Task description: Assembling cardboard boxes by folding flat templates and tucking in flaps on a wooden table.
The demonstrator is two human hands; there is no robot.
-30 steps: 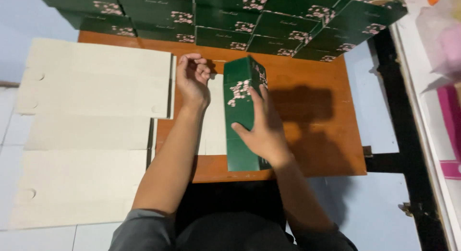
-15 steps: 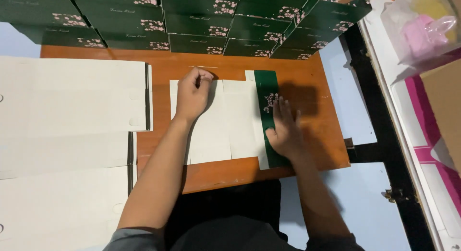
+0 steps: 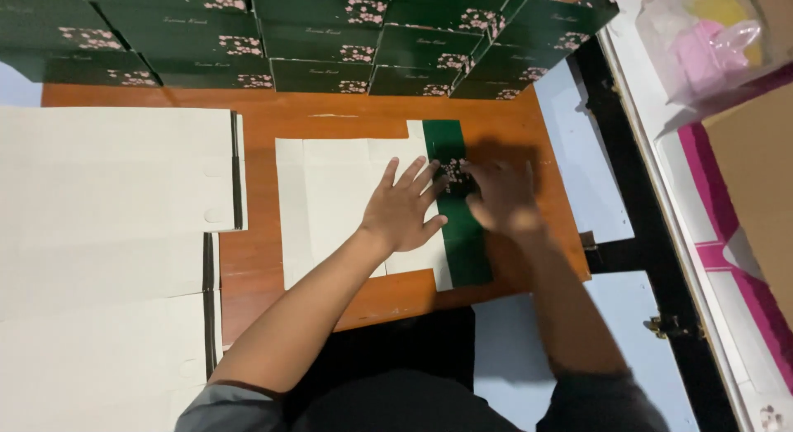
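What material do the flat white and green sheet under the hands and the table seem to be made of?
The sheet looks like thin printed cardboard: matte white inside, one dark green flap with pink flowers, straight fold lines, lying flat under the left hand and right hand. The table seems wood or wood-look laminate: orange-brown with a slight sheen; which one is unclear.

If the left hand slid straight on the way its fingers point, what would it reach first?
The left hand points up and right across the flat white cardboard; it would likely meet the green flap, by the right hand, first.
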